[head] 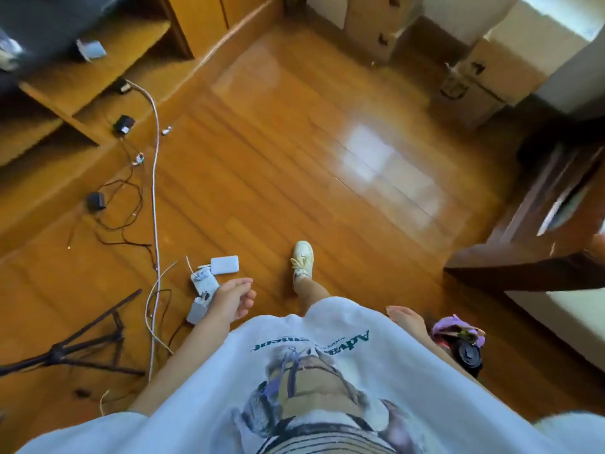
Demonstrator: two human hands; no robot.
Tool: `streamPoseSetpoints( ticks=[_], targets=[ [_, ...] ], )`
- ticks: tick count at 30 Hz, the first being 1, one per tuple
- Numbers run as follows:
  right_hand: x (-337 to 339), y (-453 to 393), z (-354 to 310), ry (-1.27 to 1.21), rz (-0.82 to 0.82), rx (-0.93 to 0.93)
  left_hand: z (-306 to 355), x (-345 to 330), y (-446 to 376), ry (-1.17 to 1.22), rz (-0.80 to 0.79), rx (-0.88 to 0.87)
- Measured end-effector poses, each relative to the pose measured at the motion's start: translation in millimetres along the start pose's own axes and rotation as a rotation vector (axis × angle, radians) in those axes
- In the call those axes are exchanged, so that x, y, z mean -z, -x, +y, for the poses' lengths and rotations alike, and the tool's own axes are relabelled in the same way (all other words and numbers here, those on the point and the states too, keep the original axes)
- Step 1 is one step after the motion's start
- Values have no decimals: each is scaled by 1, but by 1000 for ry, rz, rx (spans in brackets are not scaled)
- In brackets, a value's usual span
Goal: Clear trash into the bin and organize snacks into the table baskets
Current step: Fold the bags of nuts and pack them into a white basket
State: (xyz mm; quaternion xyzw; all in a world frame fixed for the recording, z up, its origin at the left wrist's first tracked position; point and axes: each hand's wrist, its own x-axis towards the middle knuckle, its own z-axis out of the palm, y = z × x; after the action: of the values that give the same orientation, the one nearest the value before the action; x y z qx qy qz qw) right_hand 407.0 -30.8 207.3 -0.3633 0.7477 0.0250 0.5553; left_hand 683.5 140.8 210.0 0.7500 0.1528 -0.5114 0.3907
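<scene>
A wooden floor (294, 165) is seen from above, blurred by motion. The left hand (234, 301) is held loosely curled over the floor, with nothing gripped. The right hand (407, 319) is seen at the hip with its fingers relaxed and nothing visibly held. No trash, bin or baskets can be made out. White chargers (212, 276) and tangled cables (155, 178) lie at the near left; cardboard boxes (471, 80) are stacked at the far right.

Glossy wood floor (294, 165); matt cardboard boxes (471, 83); cloth shirt (327, 388).
</scene>
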Motion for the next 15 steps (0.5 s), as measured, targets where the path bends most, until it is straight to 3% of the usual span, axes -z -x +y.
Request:
streamPoseSetpoints(
  ticks=[8, 15],
  targets=[
    [-78, -48, -221, 261, -146, 127, 95, 35, -31, 364, 218, 85],
    [-158, -52, -368, 420, -317, 335, 133, 53, -45, 450, 323, 198]
  ],
)
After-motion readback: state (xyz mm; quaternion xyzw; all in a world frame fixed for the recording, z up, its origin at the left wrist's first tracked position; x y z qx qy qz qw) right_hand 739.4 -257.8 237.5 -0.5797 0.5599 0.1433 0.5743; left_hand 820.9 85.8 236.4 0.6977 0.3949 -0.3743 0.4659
